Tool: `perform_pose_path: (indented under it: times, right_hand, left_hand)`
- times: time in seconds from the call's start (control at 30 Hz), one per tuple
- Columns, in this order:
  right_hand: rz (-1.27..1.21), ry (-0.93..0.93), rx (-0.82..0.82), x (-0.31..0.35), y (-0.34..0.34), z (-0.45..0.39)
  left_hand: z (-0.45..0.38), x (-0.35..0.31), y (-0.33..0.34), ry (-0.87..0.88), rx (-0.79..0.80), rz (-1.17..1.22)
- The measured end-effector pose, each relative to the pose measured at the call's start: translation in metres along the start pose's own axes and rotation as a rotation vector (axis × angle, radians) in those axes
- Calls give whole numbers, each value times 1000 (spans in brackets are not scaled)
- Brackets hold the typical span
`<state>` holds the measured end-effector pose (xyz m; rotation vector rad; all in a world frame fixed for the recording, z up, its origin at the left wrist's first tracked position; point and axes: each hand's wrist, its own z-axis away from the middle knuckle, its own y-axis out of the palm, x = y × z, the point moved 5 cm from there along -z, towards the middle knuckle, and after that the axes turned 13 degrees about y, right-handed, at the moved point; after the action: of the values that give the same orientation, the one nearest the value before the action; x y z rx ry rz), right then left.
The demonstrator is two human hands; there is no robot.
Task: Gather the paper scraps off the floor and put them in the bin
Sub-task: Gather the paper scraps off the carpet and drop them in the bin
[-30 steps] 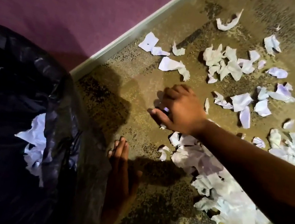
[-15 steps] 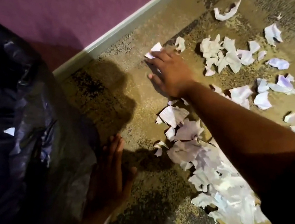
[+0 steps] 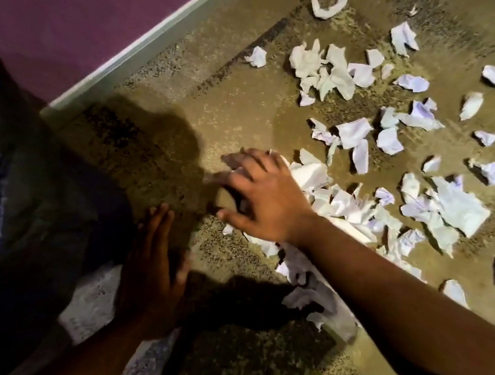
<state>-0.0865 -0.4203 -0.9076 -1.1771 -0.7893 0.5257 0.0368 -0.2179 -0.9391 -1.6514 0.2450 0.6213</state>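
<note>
A: Quickly, left to right, what's the layout?

B: Bin (image 3: 4, 210) at 9 o'clock, black liner, mouth out of view. Left hand (image 3: 151, 273) sits right beside it at 7 o'clock, flat on the floor (image 3: 183, 129), fingers straight and together, holding nothing. Looks like it's bracing or acting as a stop.

A: Right hand?

B: Right hand (image 3: 264, 197) is centre frame, palm down, fingers spread wide, blurred. It rests on the near-left tip of the main pile (image 3: 345, 204). A bit of white paper shows past the fingertips (image 3: 244, 162); can't tell whether anything is actually pinched.

A: Where's the paper relative to it?

B: Pile runs out from under the palm and forearm, long axis roughly 1 o'clock to 6 o'clock, following the forearm. Bulk of it lies to the 3 o'clock side of the fingers. Loose scraps (image 3: 390, 139) are scattered from 12 to 3 o'clock, well apart from either hand. One crumpled cluster (image 3: 323, 68) at 12 o'clock, a curled strip (image 3: 331, 3) further up.

A: So the next move?

B: My guess: rake or scoop the pile toward 8 o'clock, into the left hand and bin. Right hand is the nearer one, already touching. Most of the job remains, judging by the spread.

A: Risk?

B: Light scraps slipping out under spread fingers.
</note>
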Motion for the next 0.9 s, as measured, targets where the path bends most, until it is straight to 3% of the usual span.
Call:
perform_pose_path:
  times: [0.1,0.3,0.43,0.53,0.7,0.8,0.9]
  right_hand:
    - [93,36,71,17,31,20]
    - [117,254,-147,-47,8,110]
    - [-67,349,-352,-87,-41,155]
    - [-218,665,-599,-152,-65,188]
    - [-359,1268,-659,-250,-28,264]
    - [-434,1221,-552,-239,-1,266]
    - [-544,942,-379,-171,7,249]
  left_hand:
    - [0,6,4,2,-48,44]
    - [3,7,12,59,-69,70]
    - [1,6,11,-16,-23,-8]
    - [-12,-6,21,-9,-23,25]
    - [-46,-70,58,34,-43,125]
    - [-43,-115,87,160,80,181]
    - [-25,-151,110,246,255,337]
